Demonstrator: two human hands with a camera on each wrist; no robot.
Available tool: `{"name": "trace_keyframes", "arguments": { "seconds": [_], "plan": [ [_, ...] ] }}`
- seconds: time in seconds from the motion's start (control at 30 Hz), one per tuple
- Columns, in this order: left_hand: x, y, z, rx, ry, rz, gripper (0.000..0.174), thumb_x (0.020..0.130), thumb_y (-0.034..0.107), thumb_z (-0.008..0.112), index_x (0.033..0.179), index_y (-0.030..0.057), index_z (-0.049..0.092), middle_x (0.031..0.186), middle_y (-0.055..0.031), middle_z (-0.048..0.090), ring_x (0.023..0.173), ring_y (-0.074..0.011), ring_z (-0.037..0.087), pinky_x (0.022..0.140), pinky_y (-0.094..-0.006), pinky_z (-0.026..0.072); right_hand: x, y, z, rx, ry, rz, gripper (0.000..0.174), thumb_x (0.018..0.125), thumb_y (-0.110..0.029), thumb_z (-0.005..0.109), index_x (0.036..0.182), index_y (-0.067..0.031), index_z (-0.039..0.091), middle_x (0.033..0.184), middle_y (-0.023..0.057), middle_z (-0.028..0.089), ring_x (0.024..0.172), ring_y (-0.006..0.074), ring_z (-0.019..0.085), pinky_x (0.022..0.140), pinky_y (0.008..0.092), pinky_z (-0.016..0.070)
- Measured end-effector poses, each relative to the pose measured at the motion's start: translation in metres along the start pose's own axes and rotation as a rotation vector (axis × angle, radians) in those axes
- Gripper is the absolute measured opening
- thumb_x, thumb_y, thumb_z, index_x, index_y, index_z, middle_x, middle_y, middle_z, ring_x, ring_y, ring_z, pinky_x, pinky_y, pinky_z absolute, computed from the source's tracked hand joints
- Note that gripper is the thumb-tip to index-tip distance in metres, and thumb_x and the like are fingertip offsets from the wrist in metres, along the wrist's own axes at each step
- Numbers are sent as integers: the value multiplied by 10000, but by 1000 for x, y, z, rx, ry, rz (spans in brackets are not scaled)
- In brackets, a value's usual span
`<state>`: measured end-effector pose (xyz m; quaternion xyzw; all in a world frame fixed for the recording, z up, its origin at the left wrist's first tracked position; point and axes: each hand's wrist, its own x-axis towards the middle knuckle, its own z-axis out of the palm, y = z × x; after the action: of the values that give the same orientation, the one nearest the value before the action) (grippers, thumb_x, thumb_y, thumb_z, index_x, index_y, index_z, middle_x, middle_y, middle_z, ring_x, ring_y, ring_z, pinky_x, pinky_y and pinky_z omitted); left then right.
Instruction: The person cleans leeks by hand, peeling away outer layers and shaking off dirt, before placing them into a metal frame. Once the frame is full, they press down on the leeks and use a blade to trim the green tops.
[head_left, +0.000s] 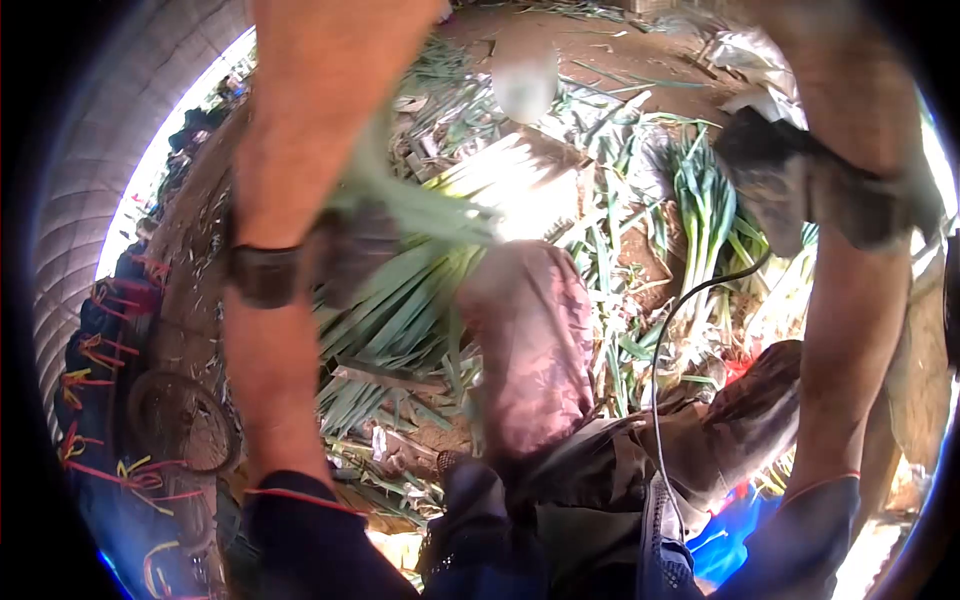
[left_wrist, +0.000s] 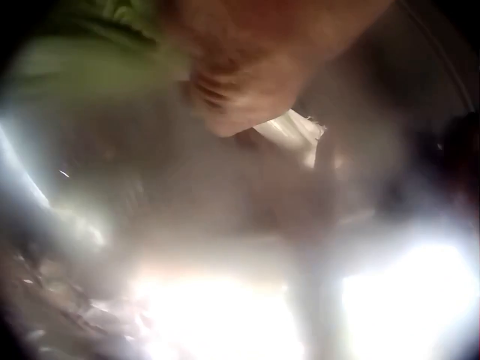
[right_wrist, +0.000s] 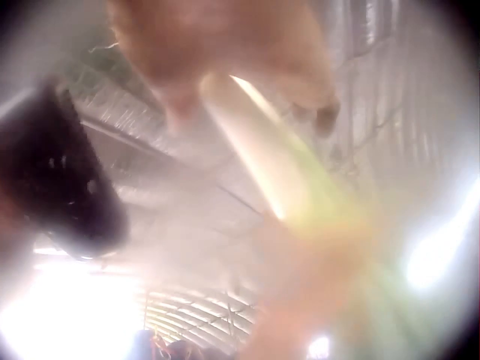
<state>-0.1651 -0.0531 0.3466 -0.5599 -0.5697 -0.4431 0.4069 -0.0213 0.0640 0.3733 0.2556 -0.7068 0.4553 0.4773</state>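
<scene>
My left hand grips a leek, with its fingers curled round the stalk. The leek's pale end pokes out below the fist in the left wrist view, and blurred green leaves trail to the upper left. In the right wrist view, the white leek stalk slants up from the left hand to my right hand. The right hand's fingers come down around the white end; I cannot tell whether they pinch it. Both hands are raised close to the head camera, their fingers outside its view. Green leek leaves hang beneath the left hand.
Leeks lie piled on the ground at left, and a bunch of leeks lies at right. A knee in patterned trousers stands between them. A black cable runs down the middle. Blue plastic shows low at right.
</scene>
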Motion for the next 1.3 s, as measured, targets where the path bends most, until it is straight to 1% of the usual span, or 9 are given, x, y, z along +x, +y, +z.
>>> {"name": "trace_keyframes", "arguments": {
  "seconds": [0.1,0.33,0.57,0.67,0.7,0.73,1.07,1.13,1.3],
  "plan": [
    [-15,-71,-38,474,-69,298,661,917,-50,518,1516,184,364,1278,-226,583,1137,-279,623,943,-416,539,-64,70,-28,147,-198,-78,442,959,-272,608,1317,-23,532,1382,134,536,1148,213,598,1061,399,426],
    [-64,-213,-89,930,-640,170,759,784,-118,553,1487,80,347,1145,-241,573,1016,-401,597,855,-478,509,-311,219,-107,398,140,636,839,903,-552,606,1482,-19,314,1476,191,419,1316,348,465,1114,504,362],
    [-235,-222,90,585,-1194,-271,692,801,-85,575,1444,-14,329,1195,-245,537,1035,-441,573,852,-515,492,-403,242,-41,256,225,1054,967,820,-659,631,1486,-38,304,1522,196,335,1327,375,444,1088,522,359],
    [-298,-194,151,581,-1491,-226,780,823,-51,618,1496,-3,226,1496,-288,306,1320,-472,406,1012,-692,366,-369,245,-20,207,226,1267,897,837,-538,703,1477,-29,333,1357,192,546,1254,314,525,1081,439,392],
    [-305,-196,156,573,-1510,-220,780,823,-51,618,1496,-3,226,1496,-288,306,1320,-472,406,1012,-692,366,-363,257,-16,44,181,1279,549,931,-143,643,1418,11,441,1348,262,539,1136,277,620,948,356,504],
    [-298,-195,153,524,-1533,-253,803,815,-41,640,1499,-8,219,1546,-272,197,1376,-481,309,1028,-735,302,-343,263,-11,-258,46,1317,488,907,-179,687,1329,20,545,1280,183,609,1083,254,638,919,340,515],
    [-294,-220,170,381,-1500,-299,868,776,102,732,1478,-51,245,1588,-241,130,1439,-481,204,1072,-750,217,-292,402,44,-917,-424,822,630,929,-462,604,1395,-59,472,1348,235,534,1185,384,566,1029,480,416],
    [-263,-240,147,43,-1852,-528,913,773,198,750,1504,2,240,1596,-233,126,1451,-455,199,1110,-702,199,-314,407,44,-975,-395,669,718,918,-533,582,1445,-76,416,1402,237,494,1269,392,506,1087,507,360],
    [-233,-234,45,272,-1854,-413,909,830,474,704,1533,108,260,1605,-178,176,1473,-389,178,1173,-587,159,-318,385,48,-989,-489,853,739,929,-560,543,1471,-83,386,1522,220,357,1387,436,354,1138,527,301]
  ]
}}
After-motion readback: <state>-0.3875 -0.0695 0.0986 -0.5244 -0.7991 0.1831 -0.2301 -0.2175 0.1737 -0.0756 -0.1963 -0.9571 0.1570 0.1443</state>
